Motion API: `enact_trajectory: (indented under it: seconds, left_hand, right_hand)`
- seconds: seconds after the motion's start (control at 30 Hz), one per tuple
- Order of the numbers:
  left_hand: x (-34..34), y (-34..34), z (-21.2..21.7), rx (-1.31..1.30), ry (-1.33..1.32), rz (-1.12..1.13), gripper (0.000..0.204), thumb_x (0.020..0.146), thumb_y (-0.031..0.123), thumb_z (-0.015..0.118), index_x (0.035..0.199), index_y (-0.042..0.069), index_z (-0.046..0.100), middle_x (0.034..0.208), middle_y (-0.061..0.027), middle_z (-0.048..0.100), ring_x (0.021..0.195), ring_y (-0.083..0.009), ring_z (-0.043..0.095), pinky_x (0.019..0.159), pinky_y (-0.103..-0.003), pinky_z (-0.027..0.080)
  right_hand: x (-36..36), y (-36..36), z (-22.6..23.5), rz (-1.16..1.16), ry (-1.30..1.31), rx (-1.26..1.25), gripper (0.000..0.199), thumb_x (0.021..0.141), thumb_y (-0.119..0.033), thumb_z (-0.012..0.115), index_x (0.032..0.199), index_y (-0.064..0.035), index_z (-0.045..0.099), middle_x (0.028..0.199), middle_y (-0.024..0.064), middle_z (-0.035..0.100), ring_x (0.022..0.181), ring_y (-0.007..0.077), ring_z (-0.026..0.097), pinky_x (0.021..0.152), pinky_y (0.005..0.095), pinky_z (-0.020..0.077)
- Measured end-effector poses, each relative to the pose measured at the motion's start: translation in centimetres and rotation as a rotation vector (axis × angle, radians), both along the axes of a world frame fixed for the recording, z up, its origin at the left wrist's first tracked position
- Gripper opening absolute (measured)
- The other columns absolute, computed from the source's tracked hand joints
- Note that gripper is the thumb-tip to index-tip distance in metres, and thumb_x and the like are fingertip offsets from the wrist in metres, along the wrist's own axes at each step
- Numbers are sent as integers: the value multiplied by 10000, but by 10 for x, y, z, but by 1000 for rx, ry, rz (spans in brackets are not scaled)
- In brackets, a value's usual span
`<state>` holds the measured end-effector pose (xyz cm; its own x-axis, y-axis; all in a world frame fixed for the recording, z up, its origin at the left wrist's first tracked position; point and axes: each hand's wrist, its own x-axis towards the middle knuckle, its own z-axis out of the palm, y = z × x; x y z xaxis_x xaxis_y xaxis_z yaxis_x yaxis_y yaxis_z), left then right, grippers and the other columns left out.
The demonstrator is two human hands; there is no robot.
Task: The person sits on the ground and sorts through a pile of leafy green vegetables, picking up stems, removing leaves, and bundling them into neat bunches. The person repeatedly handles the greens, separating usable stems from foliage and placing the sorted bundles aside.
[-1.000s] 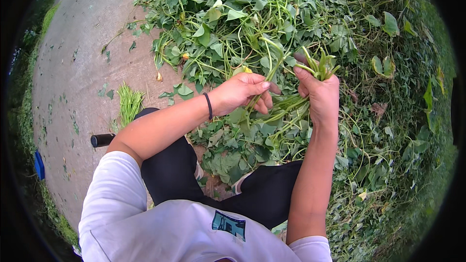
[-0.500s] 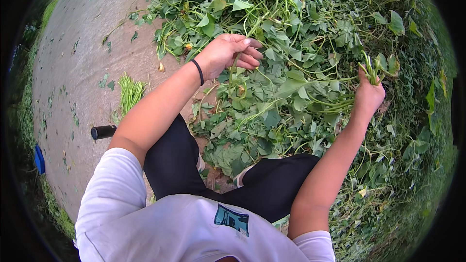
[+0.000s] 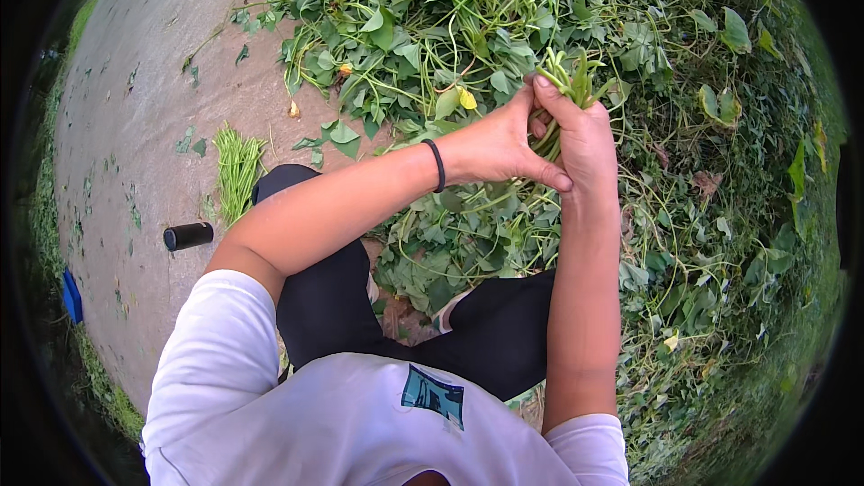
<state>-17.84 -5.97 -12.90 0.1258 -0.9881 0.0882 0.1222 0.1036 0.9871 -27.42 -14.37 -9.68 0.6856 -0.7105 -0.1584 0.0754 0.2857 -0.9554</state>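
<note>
Hands together over the leaf pile (image 3: 432, 27), right hand (image 3: 585, 139) fingers clenched around green stems (image 3: 569, 81), left hand (image 3: 499, 144) fingers pinching them

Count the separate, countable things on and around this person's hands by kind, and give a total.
Bunches of green stems held in the right hand: 1
Neat piles of green stems on the ground: 1
Black cylinders: 1
Black wristbands: 1
Total: 4
</note>
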Motion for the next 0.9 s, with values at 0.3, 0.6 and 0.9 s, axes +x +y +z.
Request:
enact_trajectory:
  seconds: [0.3,0.6,0.9]
  left_hand:
    - [60,26,0,134,677,223,86,860,113,546,894,37,570,585,66,401,457,-53,345,532,-247,375]
    - [77,31,13,-191,1031,380,158,912,195,491,856,61,554,496,63,303,441,-85,293,611,-271,389]
    - [78,34,11,-183,949,234,276,935,293,448,717,124,429,461,67,259,399,-89,260,537,-291,357]
  right_hand:
    - [-1,-11,1,22,183,-457,379,847,-234,691,1050,78,622,881,73,658,773,94,578,713,222,467]
    - [6,29,-21,280,332,-976,153,777,-93,718,867,21,669,741,55,610,596,112,526,549,250,419]
    - [15,9,-28,-5,298,-494,178,914,-133,552,917,40,595,758,51,600,650,134,477,624,265,405]
